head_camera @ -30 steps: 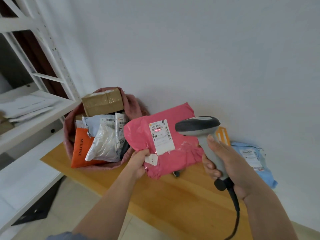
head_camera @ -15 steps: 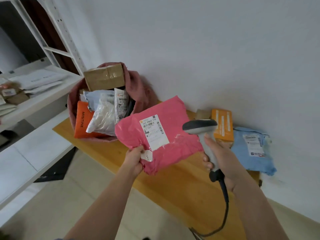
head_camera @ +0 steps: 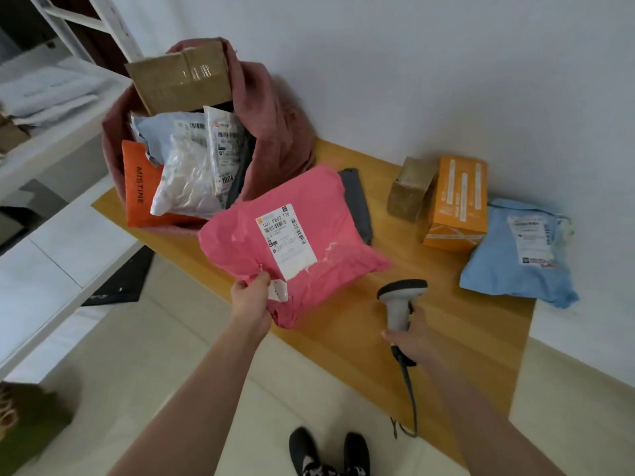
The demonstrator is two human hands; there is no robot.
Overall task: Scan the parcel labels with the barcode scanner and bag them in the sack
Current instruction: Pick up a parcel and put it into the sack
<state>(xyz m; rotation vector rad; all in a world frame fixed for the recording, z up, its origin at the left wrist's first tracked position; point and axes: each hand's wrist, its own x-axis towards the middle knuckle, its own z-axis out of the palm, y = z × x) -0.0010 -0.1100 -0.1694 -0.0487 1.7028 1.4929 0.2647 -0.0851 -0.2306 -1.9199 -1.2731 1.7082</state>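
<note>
My left hand (head_camera: 250, 303) grips the near corner of a pink mailer bag (head_camera: 326, 235), label (head_camera: 286, 240) facing up, held above the wooden table (head_camera: 464, 321). The grey barcode scanner (head_camera: 400, 302) stands low over the table to the right of the pink bag, with my right hand (head_camera: 410, 340) gripping its handle. At the table's left end sits a dusty-red sack (head_camera: 275, 125), open toward me and stuffed with several parcels: a cardboard box (head_camera: 178, 79), white and grey mailers, an orange pack (head_camera: 141, 187).
On the table to the right lie a grey flat pouch (head_camera: 359, 204), a small brown box (head_camera: 410, 188), an orange box (head_camera: 458, 204) and a blue mailer (head_camera: 519, 255). White shelving (head_camera: 51, 146) stands at left. The scanner cable (head_camera: 410, 400) hangs off the table edge. My shoes (head_camera: 328, 453) are below.
The scanner has dropped from beside the label down and away toward the table. The pink bag has lowered, and the view has tilted downward, showing more parcels on the right.
</note>
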